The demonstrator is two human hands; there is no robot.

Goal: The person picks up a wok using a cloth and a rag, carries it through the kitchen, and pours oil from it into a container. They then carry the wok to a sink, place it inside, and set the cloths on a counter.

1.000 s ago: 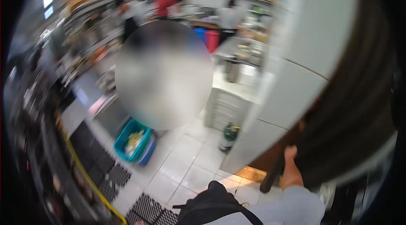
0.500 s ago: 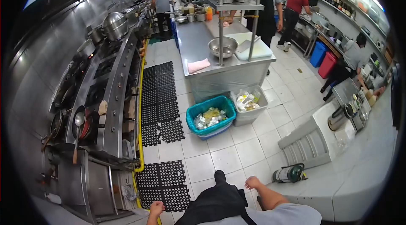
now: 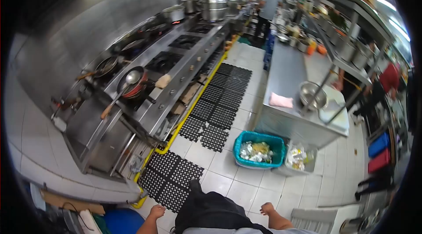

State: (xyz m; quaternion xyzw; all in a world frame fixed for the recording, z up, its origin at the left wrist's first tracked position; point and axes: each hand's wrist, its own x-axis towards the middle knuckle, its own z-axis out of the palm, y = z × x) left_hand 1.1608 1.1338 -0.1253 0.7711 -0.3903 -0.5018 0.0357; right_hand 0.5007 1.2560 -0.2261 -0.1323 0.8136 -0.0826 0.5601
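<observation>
Left hand (image 3: 157, 211) and right hand (image 3: 266, 208) curled nearly closed, nothing visibly held, no handling underway; ladle (image 3: 132, 77) rests in wok (image 3: 141, 88), done vs left unclear.

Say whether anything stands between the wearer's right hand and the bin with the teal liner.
Nothing visible stands between the right hand and the teal-lined bin; only white floor tiles show in the gap.

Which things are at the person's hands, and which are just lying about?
At the hands, both seemingly empty:
- left hand, near black perforated rubber mat
- right hand, over white floor tiles

Lying about:
- folded pink cloth
- round steel bowl
- teal-lined bin
</observation>
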